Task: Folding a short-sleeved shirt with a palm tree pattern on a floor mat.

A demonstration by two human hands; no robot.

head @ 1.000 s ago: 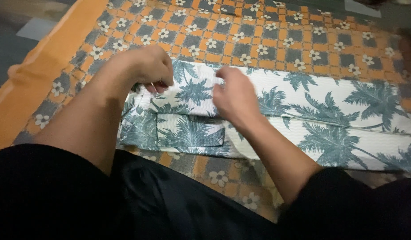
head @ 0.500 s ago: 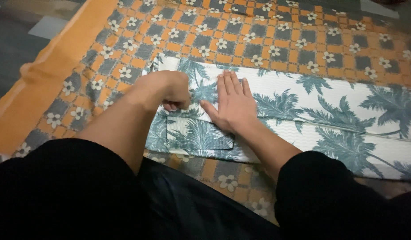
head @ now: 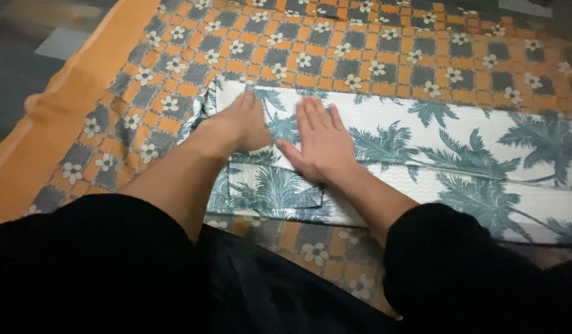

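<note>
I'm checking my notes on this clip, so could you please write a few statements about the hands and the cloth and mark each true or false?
1. Both hands lie flat on the palm-print garment. True.
2. The left hand is clenched into a fist. False: its fingers are stretched out flat.
3. The right hand holds a pair of scissors. False: it holds nothing, its palm pressing the fabric.
4. The garment lies on an orange and grey flowered spread. True.
</note>
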